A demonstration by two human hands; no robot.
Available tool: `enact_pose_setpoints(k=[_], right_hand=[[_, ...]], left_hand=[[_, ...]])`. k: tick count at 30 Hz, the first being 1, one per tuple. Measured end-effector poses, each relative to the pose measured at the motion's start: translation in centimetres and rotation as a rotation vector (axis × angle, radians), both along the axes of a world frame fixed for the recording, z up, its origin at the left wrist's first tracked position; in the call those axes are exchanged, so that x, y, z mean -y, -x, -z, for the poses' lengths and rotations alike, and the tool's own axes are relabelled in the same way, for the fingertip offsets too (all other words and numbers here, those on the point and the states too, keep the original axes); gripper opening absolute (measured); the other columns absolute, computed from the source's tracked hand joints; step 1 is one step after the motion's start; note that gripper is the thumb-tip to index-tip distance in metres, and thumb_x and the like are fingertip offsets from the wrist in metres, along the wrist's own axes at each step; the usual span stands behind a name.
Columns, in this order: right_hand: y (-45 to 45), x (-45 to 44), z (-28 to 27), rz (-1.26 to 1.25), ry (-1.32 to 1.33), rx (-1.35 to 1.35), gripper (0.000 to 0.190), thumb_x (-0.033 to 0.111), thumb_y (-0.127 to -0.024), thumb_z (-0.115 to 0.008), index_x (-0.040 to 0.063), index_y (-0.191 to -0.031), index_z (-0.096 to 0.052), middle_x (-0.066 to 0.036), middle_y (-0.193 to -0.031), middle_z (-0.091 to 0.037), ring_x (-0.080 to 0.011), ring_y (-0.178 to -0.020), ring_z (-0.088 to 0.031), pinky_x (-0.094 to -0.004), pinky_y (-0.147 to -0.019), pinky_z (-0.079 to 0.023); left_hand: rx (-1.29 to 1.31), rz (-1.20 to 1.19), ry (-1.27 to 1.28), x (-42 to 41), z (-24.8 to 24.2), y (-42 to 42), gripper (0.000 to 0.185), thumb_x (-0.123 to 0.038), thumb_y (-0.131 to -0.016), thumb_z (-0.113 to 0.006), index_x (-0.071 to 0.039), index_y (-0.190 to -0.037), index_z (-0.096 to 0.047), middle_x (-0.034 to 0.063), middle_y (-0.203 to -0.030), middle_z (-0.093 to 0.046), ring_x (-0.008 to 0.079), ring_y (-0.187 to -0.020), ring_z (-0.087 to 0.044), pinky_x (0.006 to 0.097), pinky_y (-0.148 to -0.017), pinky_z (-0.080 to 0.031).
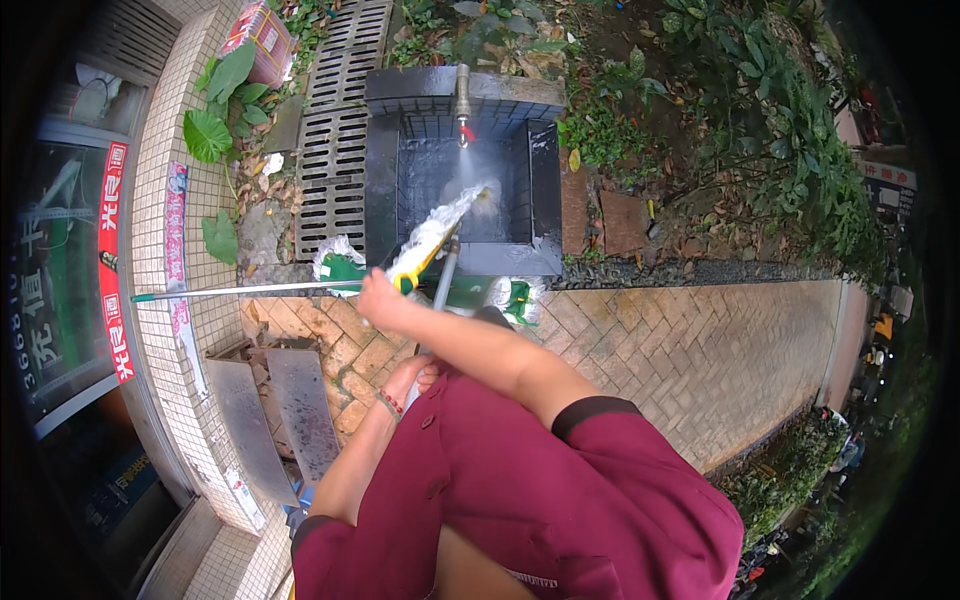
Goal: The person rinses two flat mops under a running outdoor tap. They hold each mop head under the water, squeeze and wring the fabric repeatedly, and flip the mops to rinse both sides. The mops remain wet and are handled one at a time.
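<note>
My left hand (pixel 411 379), with a beaded bracelet at its wrist, is closed around the grey pole (pixel 445 279) of a flat mop. The mop's white string head (pixel 435 234), edged by a yellow frame (pixel 431 262), slants over a dark tiled basin (pixel 506 259). My right hand (pixel 384 301) grips the near left end of this head, beside a yellow loop; its fingertips are hidden. Water sprays from a tap (pixel 463 129) with a red handle towards the far end of the head. Pale, cloudy water lies in the basin.
A second flat mop with a green frame (pixel 341 268) lies before the basin; a silver pole (pixel 247 289) runs left from it. A slotted drain cover (pixel 330 180) borders the basin. Stone slabs (pixel 304 405) lie near the tiled wall (pixel 214 360). Brick paving (pixel 675 337) extends right, below planting.
</note>
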State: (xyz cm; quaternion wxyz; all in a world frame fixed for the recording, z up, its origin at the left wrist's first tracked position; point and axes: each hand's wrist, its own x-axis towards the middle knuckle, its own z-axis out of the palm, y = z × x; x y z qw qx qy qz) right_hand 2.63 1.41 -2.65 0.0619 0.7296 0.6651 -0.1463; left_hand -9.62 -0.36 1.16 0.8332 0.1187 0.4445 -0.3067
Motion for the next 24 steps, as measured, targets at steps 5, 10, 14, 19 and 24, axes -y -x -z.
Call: enact_pose_setpoints(k=[5, 10, 14, 19, 24], right_hand=[[3.3, 4.8, 2.8, -0.129, 0.247, -0.161, 0.017, 0.026, -0.074, -0.069, 0.017, -0.086, -0.074, 0.002, -0.088, -0.068, -0.02, -0.098, -0.056, -0.0427, -0.083, -0.035], [-3.2, 6.5, -0.5, -0.068, 0.197, -0.181, 0.026, 0.023, -0.068, -0.072, 0.026, -0.093, -0.071, 0.003, -0.093, -0.066, -0.02, -0.102, -0.055, -0.0377, -0.086, -0.036], [-7.0, 9.6, -3.7, 0.118, -0.022, -0.234, 0.042, 0.011, -0.062, -0.07, 0.026, -0.101, -0.067, 0.002, -0.093, -0.062, -0.0213, -0.1, -0.054, -0.0375, -0.095, -0.033], [-8.9, 14.4, -5.8, 0.665, -0.355, -0.059, 0.057, 0.008, -0.065, -0.068, 0.017, -0.12, -0.056, -0.009, -0.113, -0.057, -0.0311, -0.113, -0.05, -0.0514, -0.103, -0.026], [-7.8, 19.5, -5.2, 0.84, -0.264, -0.087, 0.054, 0.009, -0.064, -0.067, 0.019, -0.116, -0.058, -0.007, -0.107, -0.058, -0.0288, -0.104, -0.05, -0.044, -0.091, -0.033]], left_hand=[[0.028, 0.002, -0.064, 1.2, 1.0, 0.1, 0.011, -0.017, -0.091, -0.055, -0.011, -0.088, -0.047, -0.0039, -0.063, -0.042, 0.0028, -0.048, -0.036, 0.017, -0.039, -0.027], [0.019, 0.047, 0.032, 0.6, 1.6, -1.7, 0.012, -0.019, -0.095, -0.05, -0.007, -0.098, -0.049, -0.0048, -0.063, -0.039, 0.0033, -0.049, -0.035, 0.0178, -0.04, -0.027], [0.061, 0.109, -0.012, 0.0, 1.5, -2.5, 0.016, -0.017, -0.094, -0.051, -0.002, -0.1, -0.049, -0.0034, -0.065, -0.041, 0.004, -0.05, -0.037, 0.0184, -0.041, -0.03], [0.114, 0.203, -0.077, -0.7, 1.4, -3.1, 0.012, -0.013, -0.091, -0.056, -0.002, -0.091, -0.05, -0.0014, -0.065, -0.045, 0.0054, -0.05, -0.04, 0.0193, -0.042, -0.032], [0.105, 0.314, -0.122, -1.0, 1.6, -3.8, 0.012, -0.012, -0.09, -0.057, -0.004, -0.087, -0.049, -0.0002, -0.064, -0.046, 0.0064, -0.049, -0.042, 0.0204, -0.041, -0.035]])
